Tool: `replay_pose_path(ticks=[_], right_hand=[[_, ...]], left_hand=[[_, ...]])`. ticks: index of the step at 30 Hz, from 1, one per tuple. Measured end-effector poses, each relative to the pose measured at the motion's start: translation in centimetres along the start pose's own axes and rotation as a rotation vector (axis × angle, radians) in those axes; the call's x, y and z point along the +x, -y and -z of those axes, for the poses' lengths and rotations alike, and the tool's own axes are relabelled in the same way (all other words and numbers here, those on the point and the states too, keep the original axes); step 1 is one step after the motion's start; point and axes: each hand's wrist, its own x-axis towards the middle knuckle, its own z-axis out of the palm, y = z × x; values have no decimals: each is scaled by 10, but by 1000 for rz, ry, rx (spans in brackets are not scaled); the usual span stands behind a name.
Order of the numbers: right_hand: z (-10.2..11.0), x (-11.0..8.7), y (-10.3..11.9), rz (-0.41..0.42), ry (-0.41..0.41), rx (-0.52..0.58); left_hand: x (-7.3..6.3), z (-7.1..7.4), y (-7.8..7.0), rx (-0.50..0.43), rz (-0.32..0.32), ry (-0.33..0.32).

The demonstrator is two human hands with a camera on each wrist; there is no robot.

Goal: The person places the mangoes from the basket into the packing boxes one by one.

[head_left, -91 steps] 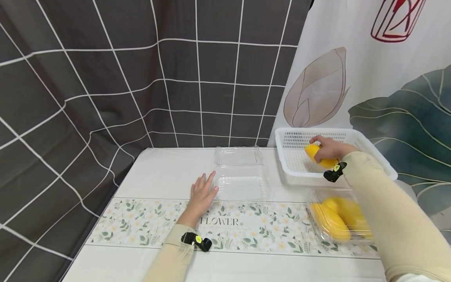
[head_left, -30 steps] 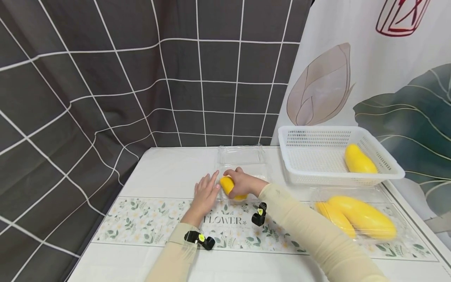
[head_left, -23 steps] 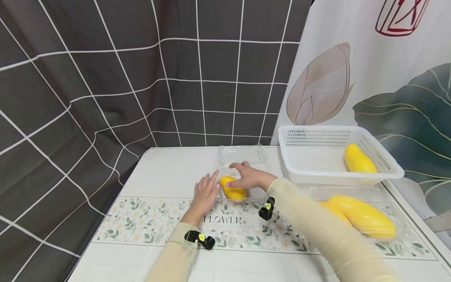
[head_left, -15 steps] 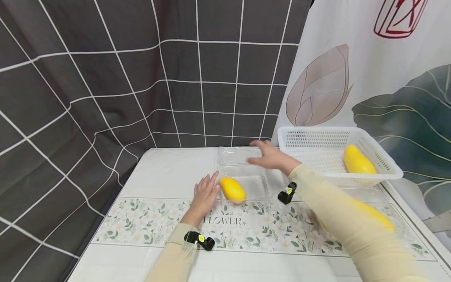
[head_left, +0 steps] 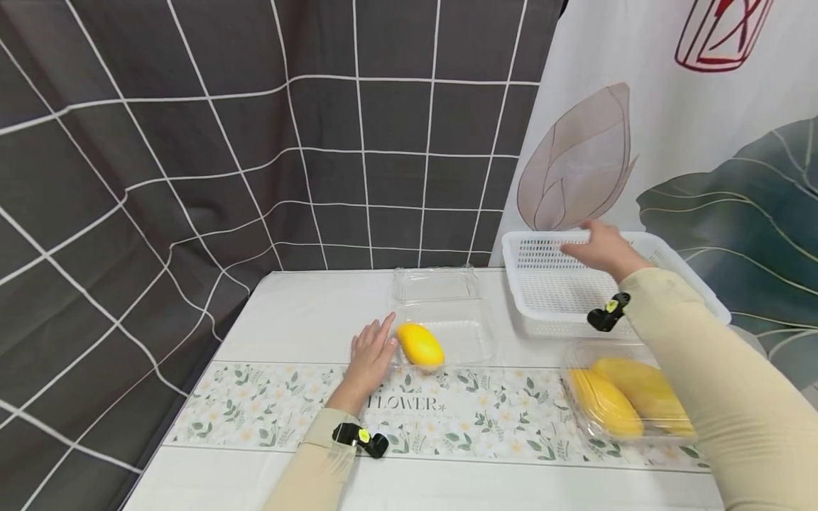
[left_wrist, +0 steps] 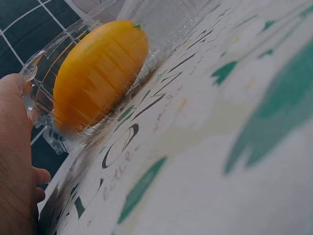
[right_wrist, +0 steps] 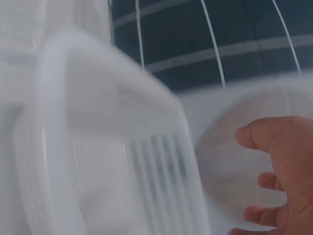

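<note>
My left hand [head_left: 371, 355] rests with its fingers straight at the left side of a clear plastic clamshell container [head_left: 469, 337], the thumb against its edge. Inside, at the left end, lies one yellow mango [head_left: 420, 345]; the left wrist view shows this mango [left_wrist: 100, 73] through the clear wall, a green tip at its end. The lid [head_left: 434, 285] lies folded back. Over the white perforated basket [head_left: 543, 287], my right hand [head_left: 603, 250] has thumb and fingers spread and holds nothing. My right arm covers the basket's right part, and no mango shows in it now.
A second clear clamshell [head_left: 584, 426] with yellow mangoes [head_left: 607, 403] stands in front of the basket, partly behind my right sleeve. A flowered strip [head_left: 511, 419] crosses the white table [head_left: 307, 305]. A dark checked curtain [head_left: 396, 177] hangs behind.
My right hand set the mango from the basket into the open clamshell, let go, and moved back right over the basket. My left hand has stayed beside the clamshell.
</note>
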Motion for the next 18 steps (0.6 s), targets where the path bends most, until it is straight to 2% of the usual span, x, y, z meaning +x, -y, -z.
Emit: replay_pose_path(ticks=[6, 10, 18], right_hand=[[12, -12, -56, -172, 11, -21], [9, -18, -87, -234, 10, -42], [-3, -18, -123, -317, -8, -36]], left_hand=[[-2, -2, 0, -17, -6, 10], [-2, -2, 0, -24, -2, 9], [-1, -1, 0, -13, -16, -13]])
